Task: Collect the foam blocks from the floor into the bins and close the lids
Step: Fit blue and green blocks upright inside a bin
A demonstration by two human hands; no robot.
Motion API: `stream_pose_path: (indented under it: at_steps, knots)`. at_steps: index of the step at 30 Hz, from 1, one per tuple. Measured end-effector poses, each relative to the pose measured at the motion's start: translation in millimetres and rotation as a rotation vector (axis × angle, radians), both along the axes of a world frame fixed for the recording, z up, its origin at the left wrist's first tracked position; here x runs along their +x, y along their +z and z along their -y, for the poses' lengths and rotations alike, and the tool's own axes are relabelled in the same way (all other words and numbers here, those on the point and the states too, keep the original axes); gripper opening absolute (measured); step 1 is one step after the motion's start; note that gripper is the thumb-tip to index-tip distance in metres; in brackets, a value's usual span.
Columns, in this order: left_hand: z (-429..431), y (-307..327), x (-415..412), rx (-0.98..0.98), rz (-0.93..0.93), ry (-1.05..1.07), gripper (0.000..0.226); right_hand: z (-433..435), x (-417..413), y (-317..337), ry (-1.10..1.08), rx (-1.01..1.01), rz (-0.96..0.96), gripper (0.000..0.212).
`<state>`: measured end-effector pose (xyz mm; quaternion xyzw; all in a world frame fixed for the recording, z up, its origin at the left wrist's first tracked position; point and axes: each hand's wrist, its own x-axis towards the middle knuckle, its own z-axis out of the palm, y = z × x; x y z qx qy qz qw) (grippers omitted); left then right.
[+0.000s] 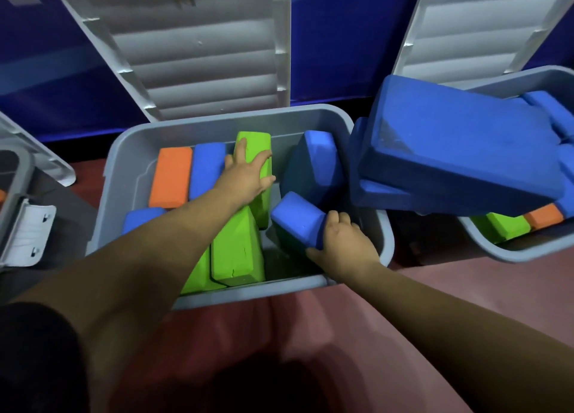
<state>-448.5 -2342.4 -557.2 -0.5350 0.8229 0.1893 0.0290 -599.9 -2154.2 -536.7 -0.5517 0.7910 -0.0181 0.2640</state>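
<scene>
A grey bin (130, 145) stands in the middle with its white lid (198, 49) raised behind it. Inside lie an orange block (170, 181), several blue blocks and several green ones. My left hand (247, 175) grips an upright green block (259, 151) near the bin's middle. My right hand (344, 242) holds a small blue block (296, 218) at the bin's right front corner. A larger dark blue block (313, 164) leans behind it.
A second grey bin (525, 251) at the right holds green and orange blocks, with big blue blocks (459, 145) piled over its rim and its lid (484, 30) open. A third bin's edge (21, 176) shows at the far left. A blue wall stands behind; the floor is reddish.
</scene>
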Motion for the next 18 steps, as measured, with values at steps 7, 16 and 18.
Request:
stream_pose_path:
  at_steps: [7, 16, 18]
  knots:
    - [-4, -2, 30, 0.046, -0.022, -0.009, 0.057, 2, 26, 34, 0.011, -0.245, -0.093, 0.064]
    - [-39, -11, 87, 0.119, 0.027, -0.121, 0.075, 5, 56, 71, 0.038, -0.217, 0.001, 0.097]
    - [-40, -14, 91, 0.112, 0.032, -0.145, 0.075, 5, 65, 63, 0.109, -0.146, 0.001, 0.094]
